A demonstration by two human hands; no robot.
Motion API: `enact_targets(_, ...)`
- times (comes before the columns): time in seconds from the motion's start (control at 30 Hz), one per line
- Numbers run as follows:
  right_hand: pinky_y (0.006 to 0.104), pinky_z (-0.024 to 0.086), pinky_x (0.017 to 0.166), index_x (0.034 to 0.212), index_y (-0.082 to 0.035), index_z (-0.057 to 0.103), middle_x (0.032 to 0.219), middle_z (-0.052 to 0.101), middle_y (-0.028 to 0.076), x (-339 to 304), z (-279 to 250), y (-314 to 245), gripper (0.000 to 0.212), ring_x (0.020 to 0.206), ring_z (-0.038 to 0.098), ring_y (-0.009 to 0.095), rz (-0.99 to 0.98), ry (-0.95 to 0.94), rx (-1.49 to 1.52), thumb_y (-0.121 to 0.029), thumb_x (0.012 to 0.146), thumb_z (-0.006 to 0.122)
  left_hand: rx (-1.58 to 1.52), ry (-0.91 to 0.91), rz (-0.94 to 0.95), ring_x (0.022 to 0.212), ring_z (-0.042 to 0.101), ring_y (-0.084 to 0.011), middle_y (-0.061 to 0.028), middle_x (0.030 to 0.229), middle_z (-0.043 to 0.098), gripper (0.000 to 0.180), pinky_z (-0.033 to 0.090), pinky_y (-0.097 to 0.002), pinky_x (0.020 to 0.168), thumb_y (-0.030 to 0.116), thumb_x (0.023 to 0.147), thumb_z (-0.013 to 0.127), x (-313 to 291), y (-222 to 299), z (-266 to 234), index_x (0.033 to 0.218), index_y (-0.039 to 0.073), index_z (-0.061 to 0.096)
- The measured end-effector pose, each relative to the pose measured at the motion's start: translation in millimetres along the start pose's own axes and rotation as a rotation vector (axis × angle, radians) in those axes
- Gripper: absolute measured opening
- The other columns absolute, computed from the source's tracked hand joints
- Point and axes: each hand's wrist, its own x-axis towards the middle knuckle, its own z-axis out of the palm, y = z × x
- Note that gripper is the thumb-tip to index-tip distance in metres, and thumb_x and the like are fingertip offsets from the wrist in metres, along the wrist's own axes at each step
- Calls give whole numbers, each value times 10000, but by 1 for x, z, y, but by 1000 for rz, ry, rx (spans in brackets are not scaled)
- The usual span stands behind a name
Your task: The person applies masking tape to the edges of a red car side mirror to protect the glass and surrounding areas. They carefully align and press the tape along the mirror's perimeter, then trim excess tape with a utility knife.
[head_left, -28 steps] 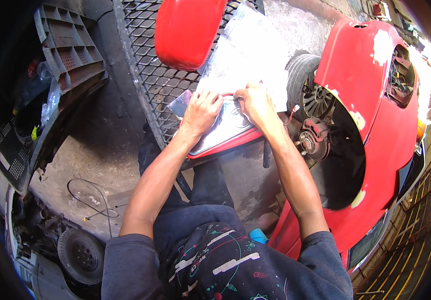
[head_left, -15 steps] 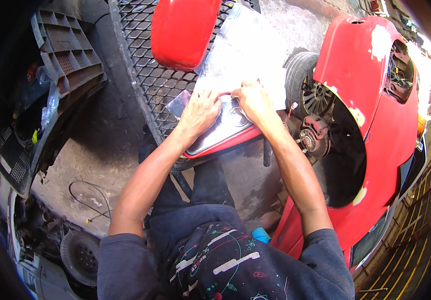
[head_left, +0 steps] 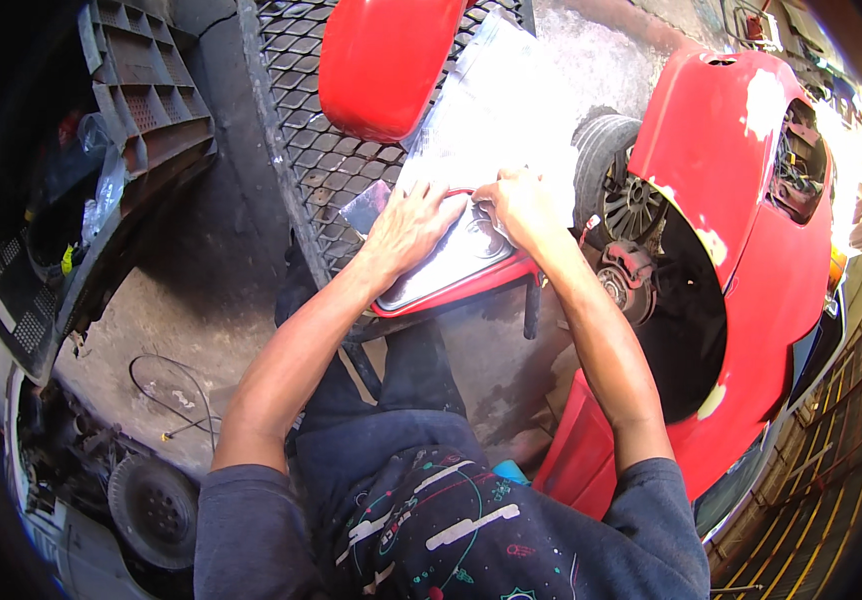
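Setting: Oil-stained concrete floor (head_left: 201, 330) of a car workshop, seen from the head camera; a black steel mesh rack (head_left: 301, 130) serves as the counter.
Landmark: a headlight (head_left: 451, 255), clear lens in a red housing, lies on the near edge of the mesh rack, partly past it.
Left hand (head_left: 409, 228): flat on the lens, fingers spread, grip released, pressing rather than clasping.
Right hand (head_left: 516, 205): at the far end of the headlight, fingers curled on something small; what it grasps cannot be told.
Around the headlight: a red body panel (head_left: 386, 60) just beyond it; a silvery sheet (head_left: 511, 110) under its far end; a stripped red car (head_left: 751, 230) with a bare brake hub (head_left: 621, 275) to the right.
Left of the headlight: a black plastic bumper piece (head_left: 141, 90).
Risk: judged from its overhang, the headlight could tip off the rack if the flat palm lifts or bears down unevenly.
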Motion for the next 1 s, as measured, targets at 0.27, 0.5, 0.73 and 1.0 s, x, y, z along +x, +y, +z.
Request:
enact_targets(0.27, 447, 440, 861, 962, -187, 747, 889, 634, 132, 1, -5, -1, 195, 914, 613, 300, -17, -7, -58, -176, 790, 655, -60, -16, -59, 1120, 481, -296, -152, 1162, 520, 313, 394, -449, 939, 174, 906, 476, 1, 6, -4, 1173, 37, 564)
enact_targets(0.5, 374, 459, 798, 954, -31, 707, 825, 656, 140, -3, -31, 17, 210, 832, 609, 306, 43, -33, 500, -188, 825, 652, -308, -92, -262, 1080, 486, -350, -197, 1111, 507, 254, 406, -453, 920, 177, 952, 432, 16, 12, -6, 1048, -27, 548)
enact_targets(0.73, 427, 378, 919, 1075, -125, 669, 1090, 594, 58, -26, -54, 28, 282, 1067, 510, 242, -279, -75, -39, -200, 804, 667, -345, 40, -167, 1079, 507, -343, -183, 1134, 524, 290, 425, -428, 928, 68, 863, 481, 12, 26, -1, 1131, -22, 548)
enact_targets(1.0, 452, 372, 889, 913, -103, 637, 995, 597, 43, -30, -39, 26, 151, 1032, 515, 241, -197, -19, -207, -197, 796, 651, -322, 122, -104, 1092, 541, -313, -164, 1146, 548, 363, 450, -396, 939, 15, 813, 516, 8, 27, 8, 1173, -17, 545)
